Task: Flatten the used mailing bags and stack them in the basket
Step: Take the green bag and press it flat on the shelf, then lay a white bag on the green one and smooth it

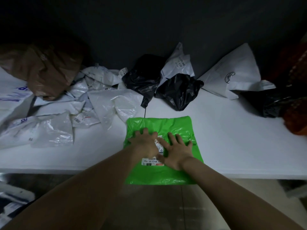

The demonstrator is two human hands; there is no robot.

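Mostly covered label (150, 161) | left hand (144, 141), right hand (177, 149) splayed flat on green bag (166, 124)

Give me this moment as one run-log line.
phase: flattening | left hand: pressing green bag | right hand: pressing it | bag overhangs table edge

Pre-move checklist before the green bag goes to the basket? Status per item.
1. Both hands flat on the green bag: ok. The left hand and right hand press it with spread fingers.
2. Bag smoothed out: not ok. Wrinkles show along its far edge and right side.
3. Bag fully on the table: not ok. Its near end hangs over the front edge.
4. Clear of neighbours: cannot tell. The white bag may touch its far left corner. The black bag lies apart.
5. Basket located: cannot tell. None is plainly in view.
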